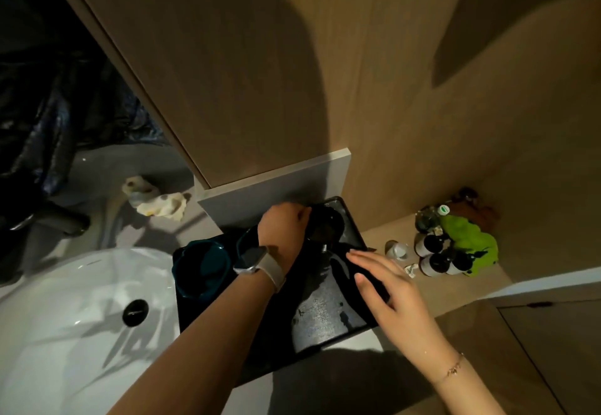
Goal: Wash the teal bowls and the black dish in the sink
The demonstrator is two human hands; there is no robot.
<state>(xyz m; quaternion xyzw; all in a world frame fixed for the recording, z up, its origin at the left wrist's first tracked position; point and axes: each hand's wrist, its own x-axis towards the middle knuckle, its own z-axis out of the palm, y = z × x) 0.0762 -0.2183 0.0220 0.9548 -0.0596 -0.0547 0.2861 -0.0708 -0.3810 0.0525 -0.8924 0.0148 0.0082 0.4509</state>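
Black tray [328,320] with teal bowls [203,268]

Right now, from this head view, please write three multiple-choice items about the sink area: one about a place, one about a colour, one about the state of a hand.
1. Where does the scalloped teal bowl sit?
A. inside the white basin
B. on the black rectangular tray, at its left end
C. on the shelf by the bottles

2. What colour is the crumpled cloth beside the small dark bottles?
A. bright green
B. red
C. white

3. What is the left hand doing?
A. lying flat on the basin
B. hanging free
C. gripping the round black dish

Answers:
1 B: the bowl stands on the black tray, right of the white basin.
2 A: it is plainly green.
3 C: its fingers curl on the black dish; the right hand is open, fingers straight.
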